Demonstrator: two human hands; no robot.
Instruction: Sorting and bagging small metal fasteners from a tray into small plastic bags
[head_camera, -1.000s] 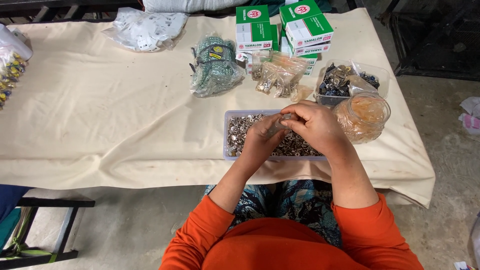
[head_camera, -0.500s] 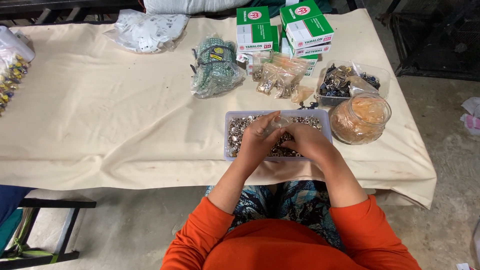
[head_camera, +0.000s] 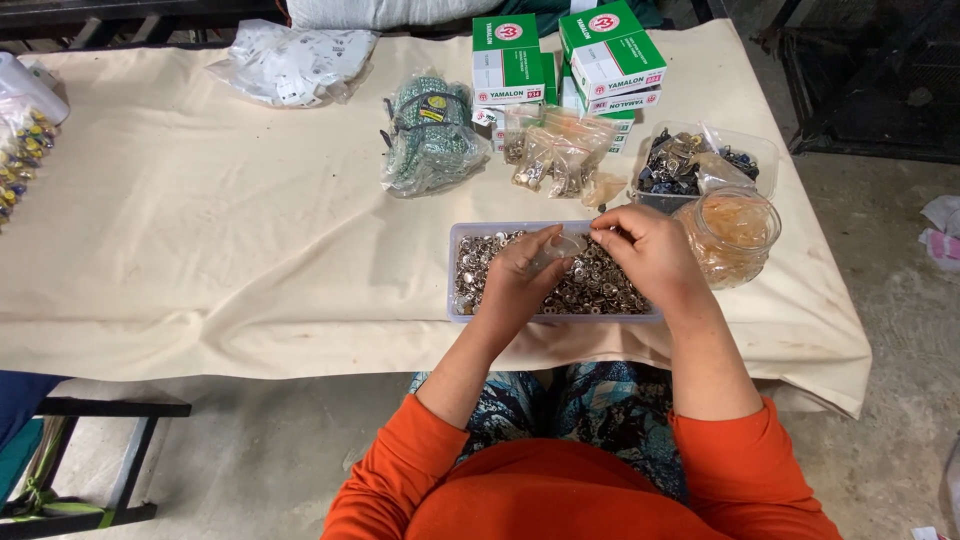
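Over the tray, head view: both hands meet above the shiny metal buttons (head_camera: 590, 285).
Tray: the clear box (head_camera: 455, 270) lies long from 9 to 3 o'clock on the cream cloth (head_camera: 220, 230).
Left hand: the left hand (head_camera: 520, 275) pinches a small clear bag (head_camera: 567, 248).
Right hand: the right hand (head_camera: 650, 250) sits at 3 o'clock from the bag, fingers curled; I cannot tell what it grips.
Nearer: both touch the bag's spot.

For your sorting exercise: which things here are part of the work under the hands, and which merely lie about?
In use: left hand, right hand, clear tray of metal snaps, small clear bag.

Lying about: green boxes, plastic jar, green bundle, white bag.
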